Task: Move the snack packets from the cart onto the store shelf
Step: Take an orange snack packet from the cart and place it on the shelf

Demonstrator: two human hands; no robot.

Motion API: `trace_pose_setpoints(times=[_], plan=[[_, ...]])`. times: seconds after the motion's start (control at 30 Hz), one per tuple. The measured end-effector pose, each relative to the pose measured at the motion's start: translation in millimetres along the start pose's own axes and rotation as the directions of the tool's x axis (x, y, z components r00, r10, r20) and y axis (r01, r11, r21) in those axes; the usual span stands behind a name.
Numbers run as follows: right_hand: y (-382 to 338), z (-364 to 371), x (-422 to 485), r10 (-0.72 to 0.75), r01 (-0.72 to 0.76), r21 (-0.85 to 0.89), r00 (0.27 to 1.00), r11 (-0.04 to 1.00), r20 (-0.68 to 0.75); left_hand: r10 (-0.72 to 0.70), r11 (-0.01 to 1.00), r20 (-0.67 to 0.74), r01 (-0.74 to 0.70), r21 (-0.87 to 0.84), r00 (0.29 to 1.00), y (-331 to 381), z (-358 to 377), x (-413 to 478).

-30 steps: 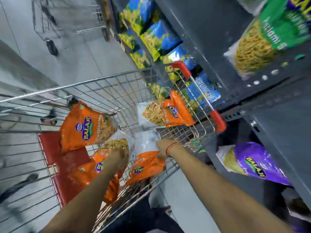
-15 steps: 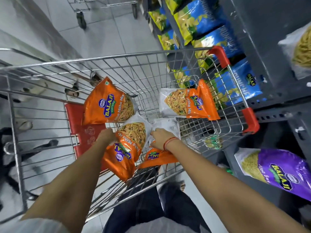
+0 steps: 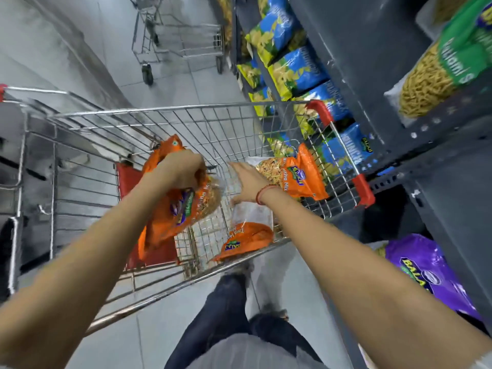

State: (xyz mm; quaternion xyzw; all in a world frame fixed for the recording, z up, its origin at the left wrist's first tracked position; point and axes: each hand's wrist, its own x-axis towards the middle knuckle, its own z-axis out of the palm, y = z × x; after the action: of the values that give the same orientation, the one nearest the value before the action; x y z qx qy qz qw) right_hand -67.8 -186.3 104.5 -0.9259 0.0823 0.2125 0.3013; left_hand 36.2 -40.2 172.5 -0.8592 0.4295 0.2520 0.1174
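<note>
Orange snack packets lie in the wire cart (image 3: 186, 109). My left hand (image 3: 183, 169) is shut on the top of one orange packet (image 3: 181, 211), which hangs tilted above the cart floor. Another orange packet's top (image 3: 162, 151) shows just behind that hand. My right hand (image 3: 247, 179) is open with fingers spread, stretched towards a packet (image 3: 300, 177) leaning on the cart's right wall. Its thumb rests near the clear top of a packet (image 3: 250, 225) lying flat on the cart floor. The dark grey store shelf (image 3: 372, 62) runs along the right.
Blue-and-yellow packets (image 3: 292, 67) fill the lower shelf beyond the cart. A green packet (image 3: 452, 57) sits on an upper shelf and a purple packet (image 3: 426, 270) on a low one. A red seat flap (image 3: 127, 179) is inside the cart. A second cart (image 3: 173, 35) stands further down the aisle.
My left hand has raised its orange packet higher in the cart. My right hand has opened off the flat packet and moved forward towards the packet on the right wall.
</note>
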Motion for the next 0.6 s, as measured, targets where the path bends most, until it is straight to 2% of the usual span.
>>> trace_pose_setpoints(times=[0.1, 0.23, 0.33, 0.4, 0.43, 0.47, 0.53, 0.6], plan=[[-7.3, -25.5, -19.0, -0.072, 0.072, -0.002, 0.990, 0.997, -0.125, 0.151, 0.980, -0.009, -0.148, 0.136, 0.989, 27.4, -59.4, -25.7], [-12.5, -67.4, -53.5, -0.149, 0.153, 0.010, 0.973, 0.988, -0.176, 0.324, 0.890, -0.038, -0.291, 0.351, 0.945, 76.7, -129.8, -52.9], [-3.5, -98.7, -101.0, -0.116, 0.171, 0.192, 0.956, 0.966, -0.269, 0.435, 0.799, -0.069, -0.349, 0.489, 0.898, 124.5, -175.7, -67.2], [6.7, -112.3, -133.2, -0.005, 0.092, 0.255, 0.946, 0.962, -0.325, 0.518, 0.734, -0.116, -0.370, 0.569, 0.847, 155.9, -201.2, -74.7], [12.1, -116.3, -147.7, 0.051, 0.059, 0.303, 0.938, 0.951, -0.342, 0.559, 0.712, -0.161, -0.372, 0.595, 0.814, 170.3, -214.1, -78.3], [18.3, -118.2, -161.9, 0.075, 0.084, 0.375, 0.917, 0.923, -0.392, 0.609, 0.693, -0.221, -0.375, 0.615, 0.762, 185.3, -225.4, -82.3], [36.2, -121.1, -191.9, 0.143, 0.155, 0.503, 0.852, 0.850, -0.504, 0.699, 0.665, -0.368, -0.367, 0.651, 0.613, 215.9, -247.1, -91.1], [55.0, -120.8, -217.4, 0.212, 0.158, 0.551, 0.810, 0.819, -0.547, 0.727, 0.679, -0.513, -0.365, 0.636, 0.457, 234.2, -263.4, -96.6]])
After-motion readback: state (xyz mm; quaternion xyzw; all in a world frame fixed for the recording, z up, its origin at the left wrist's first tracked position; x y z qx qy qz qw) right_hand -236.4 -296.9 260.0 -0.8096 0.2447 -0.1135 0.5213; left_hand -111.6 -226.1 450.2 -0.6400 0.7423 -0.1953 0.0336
